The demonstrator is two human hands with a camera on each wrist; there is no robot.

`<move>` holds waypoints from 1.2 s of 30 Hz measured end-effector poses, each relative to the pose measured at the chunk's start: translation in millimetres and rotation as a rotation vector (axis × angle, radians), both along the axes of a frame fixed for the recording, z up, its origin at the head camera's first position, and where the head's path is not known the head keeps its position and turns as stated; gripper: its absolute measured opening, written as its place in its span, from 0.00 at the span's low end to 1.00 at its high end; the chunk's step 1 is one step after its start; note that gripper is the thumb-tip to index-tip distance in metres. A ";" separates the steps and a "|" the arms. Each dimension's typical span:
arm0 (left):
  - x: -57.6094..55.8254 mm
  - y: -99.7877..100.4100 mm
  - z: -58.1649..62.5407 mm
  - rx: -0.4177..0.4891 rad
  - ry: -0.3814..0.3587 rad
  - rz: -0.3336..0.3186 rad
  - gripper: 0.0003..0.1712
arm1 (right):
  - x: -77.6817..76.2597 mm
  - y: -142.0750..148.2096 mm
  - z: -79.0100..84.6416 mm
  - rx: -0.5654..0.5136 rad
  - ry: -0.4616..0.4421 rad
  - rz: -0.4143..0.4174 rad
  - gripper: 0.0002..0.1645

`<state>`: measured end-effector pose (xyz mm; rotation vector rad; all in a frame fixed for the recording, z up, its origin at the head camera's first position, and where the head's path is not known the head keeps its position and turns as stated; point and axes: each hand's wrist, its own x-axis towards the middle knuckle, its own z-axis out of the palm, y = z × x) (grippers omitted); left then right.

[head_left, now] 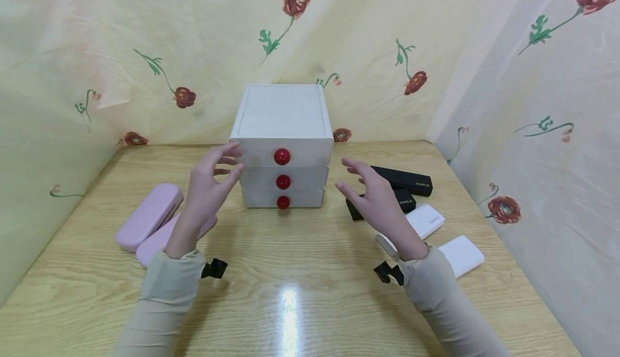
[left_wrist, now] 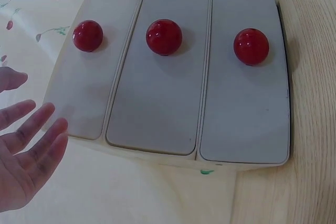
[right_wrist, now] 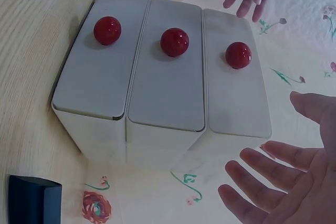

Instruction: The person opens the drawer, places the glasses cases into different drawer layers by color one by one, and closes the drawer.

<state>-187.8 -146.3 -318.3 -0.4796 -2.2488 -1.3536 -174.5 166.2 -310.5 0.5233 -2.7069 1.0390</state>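
Both hands are hovering above the table with nothing in their grasp. The left hand (head_left: 210,184) is showing loosely bent fingers and a wide gap to the thumb; the right hand (head_left: 378,198) is holding a similar loose, spread shape. Between and beyond them, the white drawer unit (head_left: 283,112) is standing upright, its three red knobs (head_left: 282,156) lining up vertically and facing the person. Each drawer front is running lengthwise from left to right — across the gap between the hands. The left hand is looking nearer: its fingertips are overlapping the unit's left edge in the head view (whether they are touching, I cannot tell), while the right is hanging clear of the other side.

Farther out, two lilac cases (head_left: 151,216) are lying on the left; black boxes (head_left: 404,180) and white boxes (head_left: 465,256) are lying on the right. Floral cloth (head_left: 218,34) is hanging behind.
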 end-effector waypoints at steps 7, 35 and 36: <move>0.3 8.1 2.5 0.016 -0.016 -0.020 0.23 | -0.6 -1.2 2.2 0.001 -0.005 0.011 0.32; -31.0 12.9 44.2 0.106 0.184 -0.008 0.20 | 3.4 -12.2 -5.6 0.026 -0.015 0.039 0.33; -32.9 11.7 44.4 0.110 0.175 0.000 0.19 | 3.4 -12.9 -5.5 0.028 -0.018 0.041 0.33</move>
